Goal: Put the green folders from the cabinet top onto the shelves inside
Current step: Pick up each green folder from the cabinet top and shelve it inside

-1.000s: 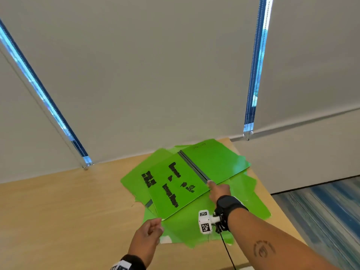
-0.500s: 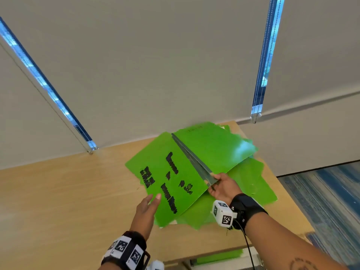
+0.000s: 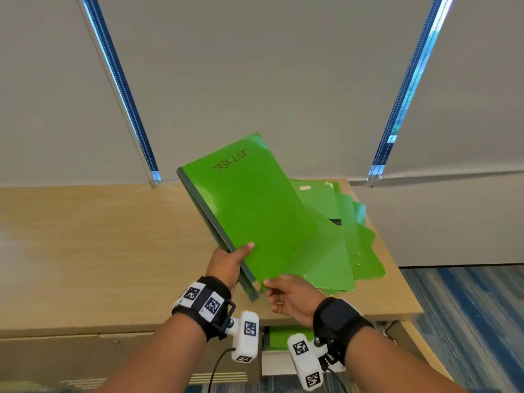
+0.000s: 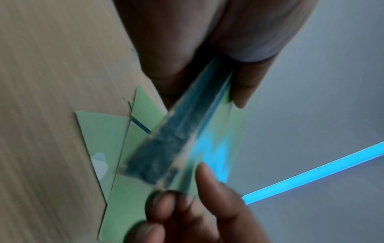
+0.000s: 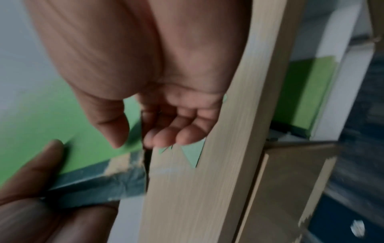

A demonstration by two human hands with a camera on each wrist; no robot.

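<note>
Both wrist views smeared by blur, held folder [image 3: 255, 214] covering part of the loose folders [image 3: 348, 239] on the worktop [image 3: 99, 251], left hand [image 3: 226, 265] fingers hidden behind its spine, shelved folder [image 3: 283, 337] below mostly masked by wrist cameras, forearms cut off.

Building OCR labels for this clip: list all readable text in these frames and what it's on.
"TASK LIST": red handwriting near the top of the closed green folder with the dark spine, gripped by both hands.
Black-and-white square markers on the wristbands and white wrist camera blocks: patterns, no words.
Wrist views: too blurred, no text.
</note>
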